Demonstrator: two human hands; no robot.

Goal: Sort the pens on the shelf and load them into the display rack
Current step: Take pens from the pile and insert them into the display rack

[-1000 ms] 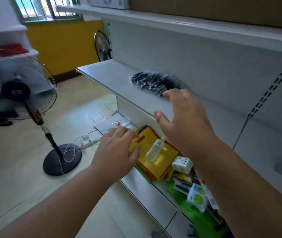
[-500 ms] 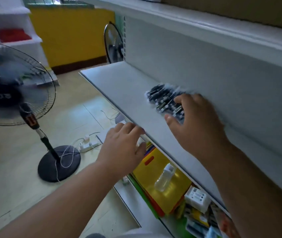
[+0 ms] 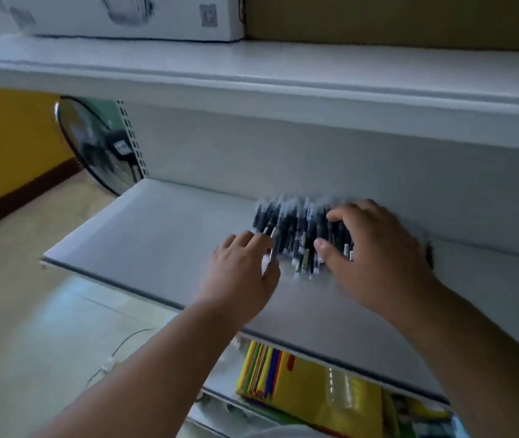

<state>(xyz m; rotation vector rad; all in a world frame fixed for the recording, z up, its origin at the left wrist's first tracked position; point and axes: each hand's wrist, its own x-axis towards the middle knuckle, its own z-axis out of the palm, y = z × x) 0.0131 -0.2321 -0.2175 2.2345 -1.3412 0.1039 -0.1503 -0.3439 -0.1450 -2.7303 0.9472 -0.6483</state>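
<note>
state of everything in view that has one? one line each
pens: loose pile lying on the middle shelf, blurred, not sorted
left hand: at the pile's left edge, fingers on a pen, grip unclear
right hand: over the pile's right side, fingers spread and bent
middle shelf: bare left of the pile
fan: blades blurred, running or not unclear

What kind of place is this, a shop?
Probably a small shop or stockroom: metal shelving with a pile of pens, boxed goods on top, and colourful stationery packs below.
</note>
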